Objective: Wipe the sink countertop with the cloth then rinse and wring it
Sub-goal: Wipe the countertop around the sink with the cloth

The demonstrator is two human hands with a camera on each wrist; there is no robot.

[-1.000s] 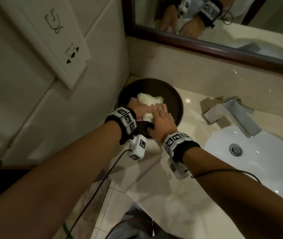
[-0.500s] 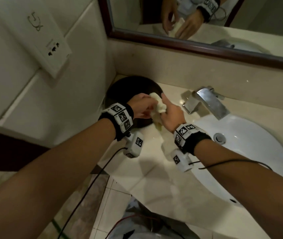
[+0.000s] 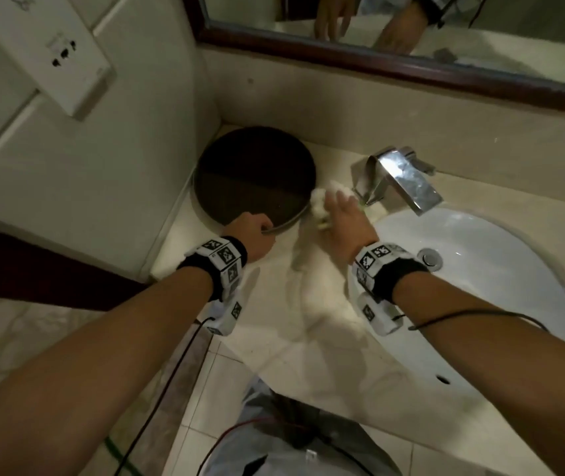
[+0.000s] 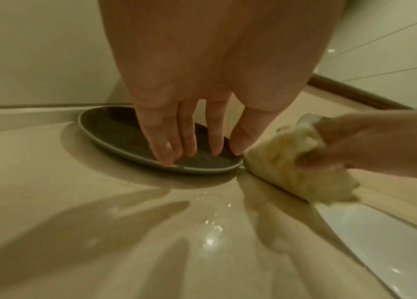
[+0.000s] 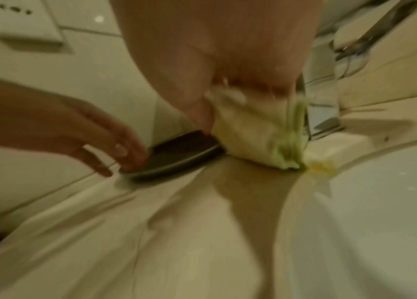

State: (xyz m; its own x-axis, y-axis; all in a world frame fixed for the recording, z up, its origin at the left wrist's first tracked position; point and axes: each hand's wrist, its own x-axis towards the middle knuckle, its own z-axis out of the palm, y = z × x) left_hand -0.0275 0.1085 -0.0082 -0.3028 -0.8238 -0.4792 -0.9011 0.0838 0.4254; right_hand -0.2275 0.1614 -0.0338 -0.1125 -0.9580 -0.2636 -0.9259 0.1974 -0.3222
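Note:
A bunched pale cloth (image 3: pixel 320 206) with a green edge lies on the beige countertop (image 3: pixel 308 304), between a dark round tray (image 3: pixel 253 173) and the tap (image 3: pixel 405 180). My right hand (image 3: pixel 338 209) grips the cloth and presses it down on the counter. The right wrist view shows the cloth (image 5: pixel 253 139) bunched under my palm, thumb beside it. My left hand (image 3: pixel 262 231) rests with fairly straight fingertips (image 4: pixel 166 155) on the tray's near rim (image 4: pixel 202 170). The cloth (image 4: pixel 297 161) touches the tray's right edge.
The white sink basin (image 3: pixel 480 304) with its drain (image 3: pixel 429 258) lies right of the cloth. A mirror (image 3: pixel 411 29) hangs over the backsplash. A wall socket (image 3: pixel 64 56) is at upper left. The side wall closes off the counter's left end behind the tray.
The cloth has come out of the tray and moved right onto the counter in my right hand. My left hand has let go of it and dropped to the tray's near rim.

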